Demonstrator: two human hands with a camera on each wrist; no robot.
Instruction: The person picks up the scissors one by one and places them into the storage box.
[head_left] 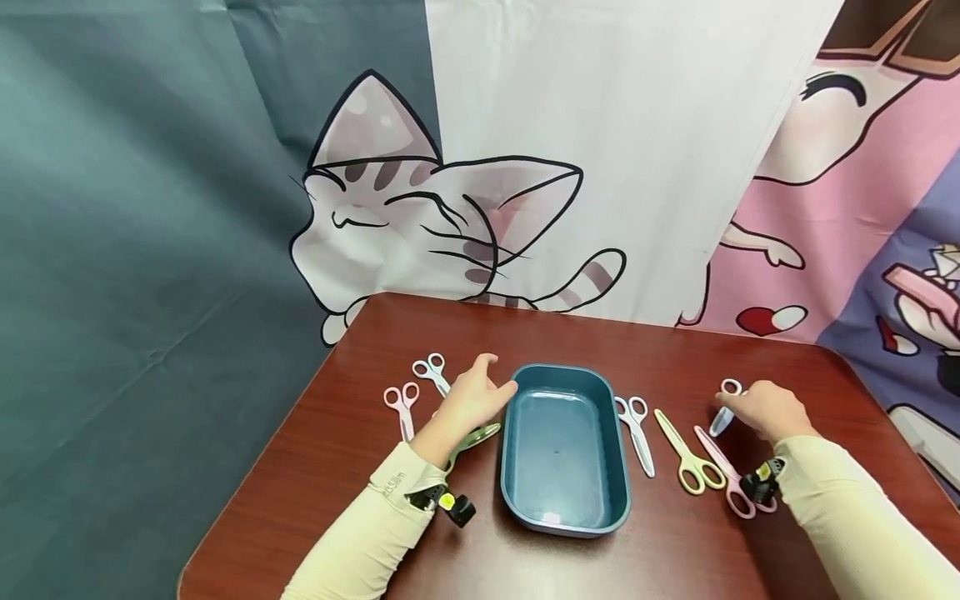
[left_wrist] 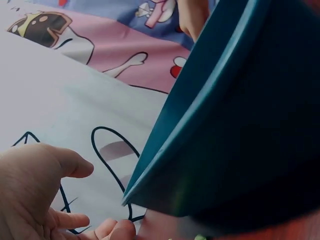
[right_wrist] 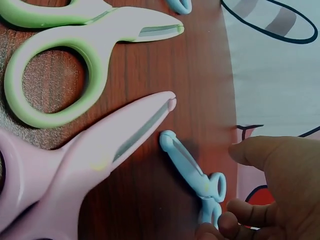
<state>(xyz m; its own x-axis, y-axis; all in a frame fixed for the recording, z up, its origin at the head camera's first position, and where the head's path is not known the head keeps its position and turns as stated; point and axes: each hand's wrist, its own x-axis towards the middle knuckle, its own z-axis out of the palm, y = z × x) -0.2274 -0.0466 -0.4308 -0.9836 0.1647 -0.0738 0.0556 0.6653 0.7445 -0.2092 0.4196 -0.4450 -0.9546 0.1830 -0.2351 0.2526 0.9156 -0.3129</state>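
My left hand point(head_left: 471, 396) hovers by the left rim of a dark blue rectangular tub point(head_left: 558, 450), thumb and fingers spread with nothing between them. Beneath and beside that hand lie green scissors point(head_left: 474, 437), pink scissors point(head_left: 402, 408) and light blue scissors point(head_left: 431, 371). At the right of the table, my right hand point(head_left: 768, 410) reaches over another pair of light blue scissors point(head_left: 722, 421). In the right wrist view its fingertips are right at the handles of these blue scissors point(right_wrist: 192, 172), while the thumb stands apart from them.
Right of the tub lie white-blue scissors point(head_left: 637, 437), yellow-green scissors point(head_left: 688, 457) and pink scissors point(head_left: 723, 471), the last partly under the right wrist. A cartoon-printed cloth point(head_left: 637, 125) hangs behind the brown table point(head_left: 450, 321).
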